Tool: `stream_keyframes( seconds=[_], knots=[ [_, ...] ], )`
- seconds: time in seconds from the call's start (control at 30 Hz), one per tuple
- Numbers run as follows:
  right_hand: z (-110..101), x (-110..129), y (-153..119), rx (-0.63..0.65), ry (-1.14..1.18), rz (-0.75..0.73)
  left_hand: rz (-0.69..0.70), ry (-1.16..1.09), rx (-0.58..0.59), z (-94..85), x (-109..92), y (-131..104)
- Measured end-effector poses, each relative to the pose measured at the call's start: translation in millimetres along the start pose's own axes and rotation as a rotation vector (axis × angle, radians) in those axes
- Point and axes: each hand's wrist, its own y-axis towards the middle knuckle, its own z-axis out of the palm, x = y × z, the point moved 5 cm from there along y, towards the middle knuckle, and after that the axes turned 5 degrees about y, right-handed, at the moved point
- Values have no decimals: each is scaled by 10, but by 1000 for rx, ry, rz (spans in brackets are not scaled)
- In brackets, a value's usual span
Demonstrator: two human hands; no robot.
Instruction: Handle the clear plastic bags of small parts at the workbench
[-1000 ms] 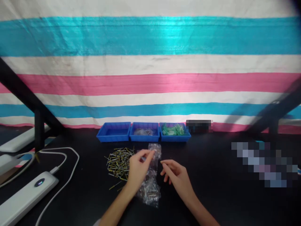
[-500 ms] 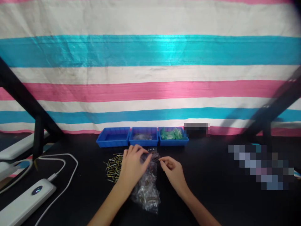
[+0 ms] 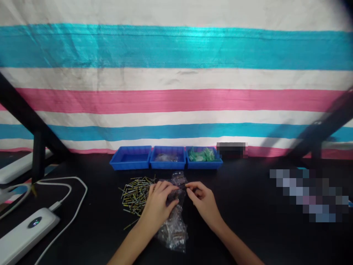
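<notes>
Several clear plastic bags [image 3: 173, 233] lie overlapping in a strip on the black table, with small thin pieces inside them. My left hand [image 3: 160, 200] rests over the left side of this strip, thumb and index finger apart and curved about the plastic. At the strip's right edge, my right hand [image 3: 204, 200] has thumb and index finger pinched at the border of a small clear bag [image 3: 179, 178]. Left of the bags lies a loose pile of thin yellow and silver pins [image 3: 136, 195], partly covered by my left hand.
Behind the hands three blue trays stand in a row: a bare left tray [image 3: 131, 165], a middle tray [image 3: 167, 165] with clear pieces, and a right tray [image 3: 204, 165] with green packets. A white power bank [image 3: 30, 235] and its cable [image 3: 79, 206] lie at left.
My left hand has shifted slightly down and right, and its thumb and index finger are closer together. More of the pin pile shows. The right hand keeps its pinch; the view has tilted a little.
</notes>
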Motion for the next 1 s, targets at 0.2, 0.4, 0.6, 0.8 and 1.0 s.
stream_keyframes(
  seconds=[0.2,0.4,0.6,0.8,1.0],
  knots=[
    [28,91,-22,69,-158,-94,17,-27,-11,21,17,-11],
    [61,84,-60,130,-311,-126,4,-75,-2,39,31,-6],
    [62,80,-64,134,-291,-135,-13,-225,8,59,-19,9],
    [43,9,-26,188,-155,-35,-14,-412,12,73,-60,12],
    [57,11,-31,212,18,22,-64,-524,-11,67,-97,-13]
  ],
)
